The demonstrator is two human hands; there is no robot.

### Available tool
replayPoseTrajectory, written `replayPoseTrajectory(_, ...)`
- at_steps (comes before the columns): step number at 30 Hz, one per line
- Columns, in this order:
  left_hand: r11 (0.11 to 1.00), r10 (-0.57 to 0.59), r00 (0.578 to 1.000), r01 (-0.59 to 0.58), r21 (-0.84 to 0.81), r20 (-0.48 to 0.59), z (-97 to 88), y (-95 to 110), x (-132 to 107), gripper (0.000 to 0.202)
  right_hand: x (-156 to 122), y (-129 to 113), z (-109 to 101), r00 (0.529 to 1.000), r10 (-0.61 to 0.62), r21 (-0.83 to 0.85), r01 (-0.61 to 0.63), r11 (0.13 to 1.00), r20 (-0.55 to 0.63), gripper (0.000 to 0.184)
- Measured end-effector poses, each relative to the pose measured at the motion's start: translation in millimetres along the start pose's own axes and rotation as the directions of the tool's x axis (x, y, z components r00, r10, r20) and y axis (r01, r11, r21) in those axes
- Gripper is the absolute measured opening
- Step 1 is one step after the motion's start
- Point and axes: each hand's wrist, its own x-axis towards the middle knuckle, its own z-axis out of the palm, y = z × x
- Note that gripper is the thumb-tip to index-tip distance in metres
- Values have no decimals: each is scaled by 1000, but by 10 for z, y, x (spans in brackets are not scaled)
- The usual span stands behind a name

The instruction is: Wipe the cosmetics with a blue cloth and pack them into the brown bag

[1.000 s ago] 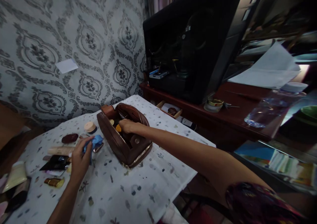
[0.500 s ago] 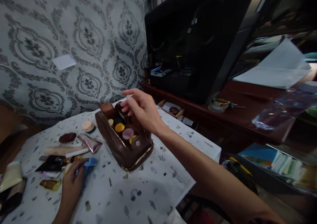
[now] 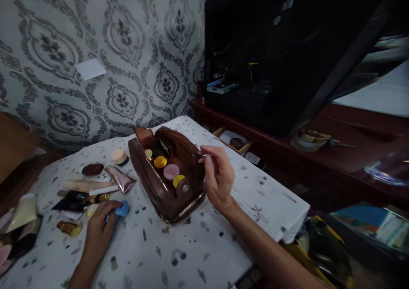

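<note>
A brown leather pouch [image 3: 159, 186] stands open on the table, with several round jar lids in yellow, orange and pink showing inside. My right hand [image 3: 217, 176] hovers just right of the pouch, its fingers curled together in a pinch near the pouch's rim; what it pinches is too small to make out. My left hand [image 3: 100, 225] rests on the tablecloth to the left of the pouch, fingers closed on a small blue item [image 3: 122, 210].
Tubes and bottles [image 3: 83, 193] lie scattered at the table's left. The white patterned tablecloth [image 3: 179, 255] ends at an edge on the right. A dark wooden cabinet [image 3: 319, 161] with a black screen stands beyond. Patterned wallpaper is behind.
My right hand came out of the pouch, lifted, then dropped to the pouch's right side. My left hand slid down and left with the blue item. The view shifted right.
</note>
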Motion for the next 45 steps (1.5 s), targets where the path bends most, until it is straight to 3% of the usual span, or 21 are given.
replayPoseTrajectory(3, 1000, 2, 1000, -2, -1, 10, -3, 16, 2, 27, -104, -5, -51, 990, -134, -84, 136, 987, 33, 24)
replayPoseTrajectory(6, 1000, -3, 1000, 3, 2, 31, -6, 11, 0, 27, -169, -9, -104, 980, -189, -144, 196, 970, 65, 28)
replayPoseTrajectory(27, 999, 7, 997, -11, 44, 81, -23, -10, -20, 30, -232, 26, -142, 983, -146, -175, 164, 971, 115, 26)
replayPoseTrajectory(31, 998, 24, 997, -28, 50, 77, -13, -41, -13, 28, -149, -117, -147, 974, -192, -166, 211, 963, 123, 25)
replayPoseTrajectory(34, 997, 36, 997, -41, 67, 75, -13, -75, -4, 28, 89, -304, -53, 939, -262, -103, 290, 952, 221, 22)
replayPoseTrajectory(36, 996, 36, 996, -42, 81, 78, -18, -94, 2, 28, 320, -390, 96, 878, -189, -95, 254, 963, 439, 24)
replayPoseTrajectory(37, 995, 35, 996, -42, 85, 78, -21, -98, 5, 29, 438, -405, 195, 821, -74, -153, 193, 969, 566, 26)
replayPoseTrajectory(38, 995, 35, 996, -41, 87, 77, -23, -97, 8, 29, 547, -399, 305, 730, 55, -232, 144, 962, 682, 27)
replayPoseTrajectory(40, 996, 32, 997, -38, 83, 68, -25, -80, 11, 29, 704, -335, 534, 456, 270, -360, 121, 925, 848, 23)
replayPoseTrajectory(41, 997, 29, 998, -34, 76, 59, -24, -65, 12, 29, 746, -286, 640, 335, 353, -414, 128, 901, 873, 20)
replayPoseTrajectory(42, 997, 27, 998, -30, 69, 52, -22, -47, 13, 29, 762, -232, 733, 273, 427, -472, 128, 872, 862, 18)
replayPoseTrajectory(43, 998, 23, 999, -26, 62, 47, -19, -28, 13, 29, 756, -178, 812, 245, 461, -501, 132, 855, 853, 18)
replayPoseTrajectory(45, 999, 14, 999, -16, 49, 43, -11, 6, 17, 29, 703, -81, 925, 246, 495, -535, 134, 834, 833, 21)
